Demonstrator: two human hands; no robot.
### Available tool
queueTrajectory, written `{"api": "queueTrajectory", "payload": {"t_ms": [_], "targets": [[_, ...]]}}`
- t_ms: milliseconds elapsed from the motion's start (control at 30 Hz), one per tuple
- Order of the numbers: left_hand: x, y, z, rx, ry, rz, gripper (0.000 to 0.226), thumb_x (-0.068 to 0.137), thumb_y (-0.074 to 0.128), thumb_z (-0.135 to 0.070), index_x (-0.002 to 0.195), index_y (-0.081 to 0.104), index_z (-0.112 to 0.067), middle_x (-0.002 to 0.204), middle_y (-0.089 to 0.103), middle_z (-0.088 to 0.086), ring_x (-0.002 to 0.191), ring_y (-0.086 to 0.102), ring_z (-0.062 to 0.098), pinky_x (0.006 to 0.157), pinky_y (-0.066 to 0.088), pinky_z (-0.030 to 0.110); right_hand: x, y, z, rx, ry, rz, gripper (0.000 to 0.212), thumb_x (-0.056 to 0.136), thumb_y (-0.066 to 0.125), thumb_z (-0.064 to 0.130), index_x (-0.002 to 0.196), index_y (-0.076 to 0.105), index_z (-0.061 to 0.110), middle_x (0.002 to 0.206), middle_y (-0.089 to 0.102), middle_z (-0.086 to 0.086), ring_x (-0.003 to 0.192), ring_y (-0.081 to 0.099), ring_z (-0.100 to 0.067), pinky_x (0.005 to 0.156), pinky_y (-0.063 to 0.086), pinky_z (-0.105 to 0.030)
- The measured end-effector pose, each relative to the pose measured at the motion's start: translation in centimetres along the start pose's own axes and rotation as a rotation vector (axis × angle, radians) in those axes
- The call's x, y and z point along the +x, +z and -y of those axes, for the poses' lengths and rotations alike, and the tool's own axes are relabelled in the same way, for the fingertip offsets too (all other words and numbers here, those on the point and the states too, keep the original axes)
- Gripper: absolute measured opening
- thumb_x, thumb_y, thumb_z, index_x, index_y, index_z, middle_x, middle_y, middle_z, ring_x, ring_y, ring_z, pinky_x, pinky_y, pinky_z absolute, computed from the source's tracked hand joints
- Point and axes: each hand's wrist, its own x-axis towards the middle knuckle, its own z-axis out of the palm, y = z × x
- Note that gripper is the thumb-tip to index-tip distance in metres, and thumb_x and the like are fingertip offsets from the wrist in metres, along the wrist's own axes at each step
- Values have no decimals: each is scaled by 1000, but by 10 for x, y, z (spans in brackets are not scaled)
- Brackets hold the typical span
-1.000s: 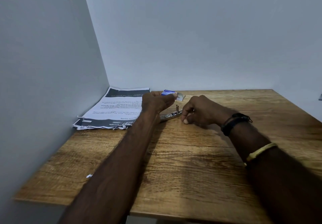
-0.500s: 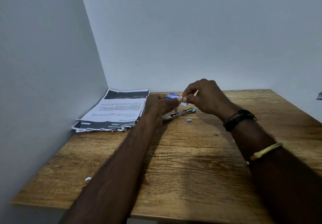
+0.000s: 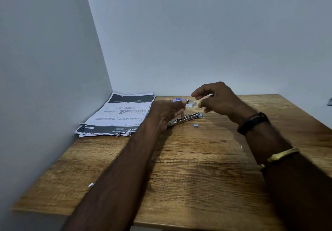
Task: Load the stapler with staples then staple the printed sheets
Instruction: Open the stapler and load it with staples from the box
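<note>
Now, left hand fingers pinching staple box, right hand fingers spread empty, stapler beneath

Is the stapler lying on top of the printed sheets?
No. The stapler lies on the bare wooden table, to the right of the printed sheets.

The only view comes from the person's head, looking forward and down across the brown wood-grain table toward the corner of the pale grey walls. It sits close above the table's near edge, both forearms reaching away from it.
</note>
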Motion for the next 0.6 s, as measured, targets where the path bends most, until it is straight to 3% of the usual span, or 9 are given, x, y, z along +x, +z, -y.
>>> {"api": "queueTrajectory", "payload": {"t_ms": [67, 167, 300, 433, 533, 600], "targets": [[2, -1, 1, -16, -7, 14, 12, 78, 78, 9, 82, 67, 4, 80, 75, 15, 66, 74, 18, 72, 63, 26, -1, 0, -1, 102, 22, 83, 32, 79, 78, -8, 105, 78, 11, 103, 73, -11, 81, 71, -16, 66, 59, -25], [3, -1, 1, -5, 7, 18, 14, 78, 79, 8, 85, 68, 4, 79, 75, 13, 62, 74, 16, 69, 64, 25, 0, 3, -3, 123, -1, 86, 30, 77, 84, -1, 104, 79, 10, 100, 76, -12, 85, 71, -18, 69, 55, -22], [3, -3, 1, -15, 7, 64, 13, 77, 79, 8, 86, 70, 5, 85, 76, 16, 72, 76, 21, 74, 64, 27, 2, 3, -5, 116, -21, 56, 27, 76, 85, 2, 102, 79, 8, 97, 76, -15, 89, 71, -22, 76, 55, -28], [2, -4, 2, 67, 21, 110, 17, 76, 79, 7, 92, 72, 6, 95, 76, 18, 85, 75, 25, 78, 63, 26, 3, 3, -8, 140, -15, 39, 25, 77, 84, 0, 101, 79, 5, 89, 75, -15, 80, 73, -21, 72, 58, -30], [0, -4, 3, 80, 24, 117, 34, 75, 79, 9, 106, 67, 16, 99, 74, 21, 83, 74, 24, 73, 63, 25, 3, 3, -9, 177, -5, 33, 24, 78, 83, -2, 101, 78, 1, 88, 76, -16, 83, 76, -30, 79, 63, -38], [0, -4, 2, 79, 37, 115, 33, 76, 78, 10, 107, 67, 16, 102, 73, 22, 84, 74, 24, 75, 63, 25, 3, 3, -10, 202, -6, 38, 23, 79, 82, -3, 101, 78, 0, 84, 76, -11, 81, 76, -29, 81, 63, -39]]}}
